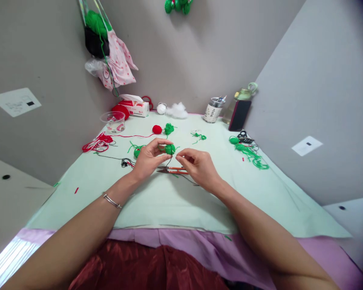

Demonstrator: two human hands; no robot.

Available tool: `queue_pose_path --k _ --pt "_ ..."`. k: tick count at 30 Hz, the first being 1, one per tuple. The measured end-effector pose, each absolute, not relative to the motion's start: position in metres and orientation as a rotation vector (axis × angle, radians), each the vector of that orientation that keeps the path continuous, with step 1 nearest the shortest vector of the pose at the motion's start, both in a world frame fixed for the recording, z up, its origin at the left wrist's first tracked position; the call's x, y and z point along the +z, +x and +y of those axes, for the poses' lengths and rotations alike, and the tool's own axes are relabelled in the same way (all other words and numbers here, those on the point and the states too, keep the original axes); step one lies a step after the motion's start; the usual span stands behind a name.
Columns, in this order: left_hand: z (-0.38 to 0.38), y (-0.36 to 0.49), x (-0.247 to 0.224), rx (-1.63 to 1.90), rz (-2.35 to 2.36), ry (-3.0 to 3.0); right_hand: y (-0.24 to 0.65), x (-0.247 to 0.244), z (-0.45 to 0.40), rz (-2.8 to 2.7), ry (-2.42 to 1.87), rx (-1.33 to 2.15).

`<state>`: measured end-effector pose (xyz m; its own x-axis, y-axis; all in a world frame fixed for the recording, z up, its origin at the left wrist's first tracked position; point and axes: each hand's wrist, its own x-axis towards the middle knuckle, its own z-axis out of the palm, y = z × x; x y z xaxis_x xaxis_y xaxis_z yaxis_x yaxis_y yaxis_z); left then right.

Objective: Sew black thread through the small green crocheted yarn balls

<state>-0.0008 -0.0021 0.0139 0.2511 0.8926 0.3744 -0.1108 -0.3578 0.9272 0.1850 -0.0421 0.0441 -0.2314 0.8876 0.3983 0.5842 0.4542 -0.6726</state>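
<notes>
Between its thumb and fingers my left hand [149, 159] holds a small green yarn ball [170, 149] above the middle of the table. A dark strand hangs down from the ball. Close on its right is my right hand [199, 165], thumb and index finger pinched together; whatever they pinch is too small to make out. Under the hands lie orange-handled thread snips [172, 170], partly covered by my right hand. Another green yarn piece [137, 151] is half hidden behind my left hand, with a tangle of black yarn [127, 162] nearby.
Red yarn [98, 143] and a clear plastic tub [115, 122] are at left. Farther back are a tissue box [136, 108], a red ball [157, 129] and white stuffing [178, 110]. A pen can [213, 110], phone [240, 115], bottle [243, 94] and green yarn [252, 155] stand or lie right.
</notes>
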Motion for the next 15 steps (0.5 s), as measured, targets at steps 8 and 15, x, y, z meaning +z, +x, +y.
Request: queue_pose_path --k 8,15 --pt "-0.0024 -0.0020 0.0105 1.314 0.797 1.649 0.1860 0.0459 -0.0414 -1.967 -1.276 0.533" --pt "-0.0018 -0.0029 0.0098 1.346 0.818 1.750 0.1873 0.0480 -0.0412 -1.922 -1.310 0.604"
